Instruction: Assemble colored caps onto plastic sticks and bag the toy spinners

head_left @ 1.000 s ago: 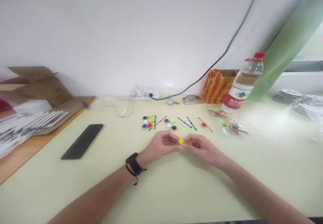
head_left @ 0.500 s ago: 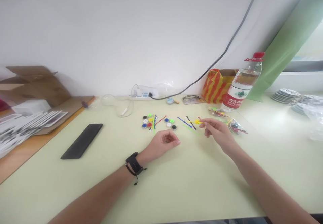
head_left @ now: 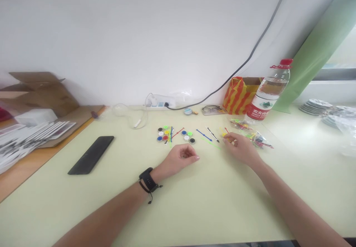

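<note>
My right hand [head_left: 236, 147] is at the right of the small parts, its fingers closed on a yellow pointer [head_left: 224, 132] near the table. A red pointer [head_left: 226, 130] shows just beyond the fingertips. My left hand [head_left: 180, 158] rests on the table with thumb and fingers curled together; nothing shows in it. Between the hands lie a blue pointer [head_left: 204, 135], a black pointer [head_left: 213, 135] and a green pointer [head_left: 213, 143]. Round coloured pieces lie in two groups, one with a black piece [head_left: 192, 141], the other with a yellow piece [head_left: 166, 132] beside more pointers.
A black phone-like slab [head_left: 91, 155] lies at the left. Behind the right hand are plastic packets [head_left: 260, 139], a water bottle [head_left: 265, 95] and a striped bag [head_left: 239, 95]. A power strip [head_left: 158, 102] is by the wall; stacked discs [head_left: 315, 106] stand at right.
My right hand has moved slightly right and lower with the yellow pointer, away from the black and blue pointers. My left hand has stayed in place.
</note>
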Demonstrator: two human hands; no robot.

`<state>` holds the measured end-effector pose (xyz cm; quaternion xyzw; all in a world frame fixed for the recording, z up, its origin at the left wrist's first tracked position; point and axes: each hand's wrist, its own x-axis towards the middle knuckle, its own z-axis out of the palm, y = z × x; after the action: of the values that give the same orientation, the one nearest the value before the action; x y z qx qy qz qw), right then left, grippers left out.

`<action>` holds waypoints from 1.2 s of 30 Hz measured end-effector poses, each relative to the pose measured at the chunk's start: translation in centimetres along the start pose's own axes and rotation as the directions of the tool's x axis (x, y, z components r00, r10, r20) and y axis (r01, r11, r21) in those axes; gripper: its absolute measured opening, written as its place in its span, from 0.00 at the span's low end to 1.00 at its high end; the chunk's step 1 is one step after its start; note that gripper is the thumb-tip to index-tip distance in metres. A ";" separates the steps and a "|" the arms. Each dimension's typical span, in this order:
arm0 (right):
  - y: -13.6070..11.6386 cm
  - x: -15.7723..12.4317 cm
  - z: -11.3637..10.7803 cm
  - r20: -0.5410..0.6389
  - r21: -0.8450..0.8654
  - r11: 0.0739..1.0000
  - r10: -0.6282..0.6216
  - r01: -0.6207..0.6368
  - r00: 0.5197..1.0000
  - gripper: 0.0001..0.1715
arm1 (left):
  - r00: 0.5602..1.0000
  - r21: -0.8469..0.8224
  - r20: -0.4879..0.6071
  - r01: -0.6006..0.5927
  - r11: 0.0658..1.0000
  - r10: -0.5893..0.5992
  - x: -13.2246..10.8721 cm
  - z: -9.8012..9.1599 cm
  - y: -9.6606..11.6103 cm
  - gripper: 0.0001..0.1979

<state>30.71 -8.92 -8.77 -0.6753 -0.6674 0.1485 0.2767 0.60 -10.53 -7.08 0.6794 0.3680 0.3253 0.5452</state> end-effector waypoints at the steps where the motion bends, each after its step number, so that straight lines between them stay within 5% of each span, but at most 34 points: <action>1: 0.0 -0.1 -0.1 0.000 -0.037 0.999 0.006 -0.006 1.000 0.17 | 1.000 0.003 0.001 0.000 1.000 0.000 0.0 0.0 0.0 0.14; 8: -0.7 -0.5 -0.4 0.012 -0.177 0.984 0.036 -0.034 0.999 0.19 | 0.998 0.040 -0.046 -0.041 0.998 0.042 0.1 0.2 -0.3 0.14; 17: -1.4 -0.9 -0.4 -0.001 -0.258 0.963 0.080 -0.077 0.997 0.20 | 0.983 0.404 -0.124 -0.071 0.912 0.132 -0.5 0.2 -0.6 0.21; 26: -1.0 -0.7 -0.6 -0.055 -0.303 0.946 0.107 -0.119 0.993 0.23 | 0.995 0.521 -0.012 -0.079 0.850 0.100 -0.8 -0.2 -1.1 0.27; 33: -1.2 -0.9 -0.5 0.123 -0.152 0.988 0.013 0.006 0.992 0.21 | 0.987 0.537 0.017 -0.146 0.831 0.163 -0.9 -0.2 -1.1 0.22; 36: -1.1 -0.9 -0.4 0.100 -0.141 0.990 -0.014 0.028 0.995 0.20 | 0.985 0.537 0.013 -0.150 0.830 0.169 -0.9 -0.2 -1.0 0.21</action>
<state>29.96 -9.90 -7.95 -0.6780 -0.6962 0.1308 0.1962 -0.13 -11.07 -8.08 0.8270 0.3956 0.2657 0.2983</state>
